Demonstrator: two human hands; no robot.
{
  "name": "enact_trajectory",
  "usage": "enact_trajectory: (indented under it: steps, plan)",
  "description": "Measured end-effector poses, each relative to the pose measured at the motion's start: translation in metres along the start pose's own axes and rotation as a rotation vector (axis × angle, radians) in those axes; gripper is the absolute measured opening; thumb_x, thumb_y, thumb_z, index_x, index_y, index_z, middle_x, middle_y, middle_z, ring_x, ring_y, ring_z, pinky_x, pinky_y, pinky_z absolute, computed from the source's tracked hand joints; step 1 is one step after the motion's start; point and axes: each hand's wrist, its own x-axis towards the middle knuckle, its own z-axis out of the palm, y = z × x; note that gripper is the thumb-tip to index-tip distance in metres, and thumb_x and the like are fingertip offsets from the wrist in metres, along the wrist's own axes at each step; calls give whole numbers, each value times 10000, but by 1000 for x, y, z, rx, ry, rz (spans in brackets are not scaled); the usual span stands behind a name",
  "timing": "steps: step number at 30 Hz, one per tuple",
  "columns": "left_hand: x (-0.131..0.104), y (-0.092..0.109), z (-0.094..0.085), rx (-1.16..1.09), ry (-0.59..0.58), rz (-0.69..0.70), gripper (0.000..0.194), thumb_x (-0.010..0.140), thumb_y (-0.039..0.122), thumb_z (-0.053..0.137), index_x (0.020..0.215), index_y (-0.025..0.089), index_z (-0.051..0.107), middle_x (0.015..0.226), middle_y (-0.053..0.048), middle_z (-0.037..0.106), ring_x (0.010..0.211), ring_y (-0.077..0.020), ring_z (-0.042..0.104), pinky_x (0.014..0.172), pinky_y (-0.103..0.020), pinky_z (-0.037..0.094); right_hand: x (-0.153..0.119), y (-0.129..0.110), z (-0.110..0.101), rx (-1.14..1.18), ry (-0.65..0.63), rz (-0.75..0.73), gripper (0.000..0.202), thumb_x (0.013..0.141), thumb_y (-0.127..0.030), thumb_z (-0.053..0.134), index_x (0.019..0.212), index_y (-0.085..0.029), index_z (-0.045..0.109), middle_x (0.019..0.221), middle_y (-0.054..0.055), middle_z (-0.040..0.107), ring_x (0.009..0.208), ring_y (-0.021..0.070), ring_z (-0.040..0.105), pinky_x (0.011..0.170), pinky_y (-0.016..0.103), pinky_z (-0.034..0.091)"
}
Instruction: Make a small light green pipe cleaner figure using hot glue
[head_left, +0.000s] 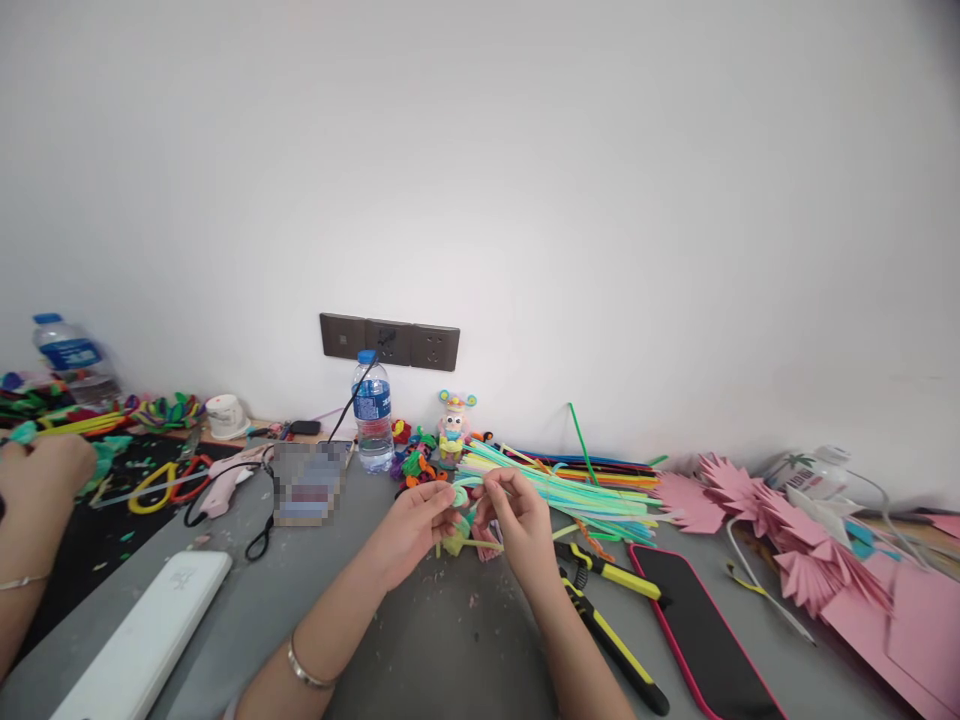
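Work piece: pale green pipe cleaner (459, 496), its end wound into a small coil, raised above the table (465, 650) directly in front of the figurine (452, 430), which serves as landmark.

Step in hand (judged): coiling the strip. The next move would call for a steady pinch on the coil while the loose length is guided round it under light tension.

Fingers: left hand (415, 532) has thumb and forefinger pressed together on the coil; remaining fingers partly hidden. Right hand (523, 522) has thumb and forefinger brought together, apparently pinching the strip where it leaves the coil; exact contact too small to confirm.

Below the hands, also in front of the figurine: a yellowish fuzzy piece (454, 542). Cannot tell whether it is joined to the work.

Surroundings: pastel pipe cleaner bundle (570, 497) to the right of the figurine; water bottle (373, 415) just left of it; yellow-and-black pliers (611, 640) in front and right, with the pink-cased phone (705, 630) farther right again.
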Motion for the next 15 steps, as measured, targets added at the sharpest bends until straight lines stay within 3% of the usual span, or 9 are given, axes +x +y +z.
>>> enact_trajectory:
  steps: [8,13,15]
  plan:
    - [-5,1,3,112,-91,-34,290,739,398,736,728,119,659,674,-20,566,651,-102,499,602,-224,355,1,-2,1,56,45,-1,269,873,-435,563,752,-199,515,600,-42,563,359,69,455,364,200,359]
    - [-10,2,8,288,-280,-131,323,736,420,730,767,100,699,734,-46,604,648,-103,484,605,-230,344,2,-3,-1,57,93,-7,250,866,-412,582,752,-199,517,551,-58,535,362,65,409,376,190,338]
    - [-10,1,9,297,-283,-142,345,728,445,728,755,102,697,725,-42,599,626,-98,461,597,-230,336,4,-2,-4,65,111,-6,245,866,-405,583,751,-199,518,522,-66,511,362,65,386,381,188,325]
